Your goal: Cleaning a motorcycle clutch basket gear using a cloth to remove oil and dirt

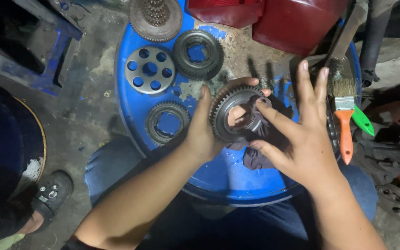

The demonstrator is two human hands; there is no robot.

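Note:
My left hand [204,132] grips a toothed steel gear [230,115] by its rim, holding it upright over the blue drum top [218,171]. My right hand [302,134] presses a dark rag [260,155] against the gear's inner bore, index finger and thumb on the cloth, other fingers spread. The rag hangs down behind and below the gear.
Other gears lie on the drum: a disc with round holes [149,69], a ring gear [197,53], a smaller ring gear [167,122] and a rusty sprocket [155,17]. An orange-handled paintbrush [345,120] rests at right. Red plastic covers [297,21] sit at the back. Another person's shoe [52,192] is at left.

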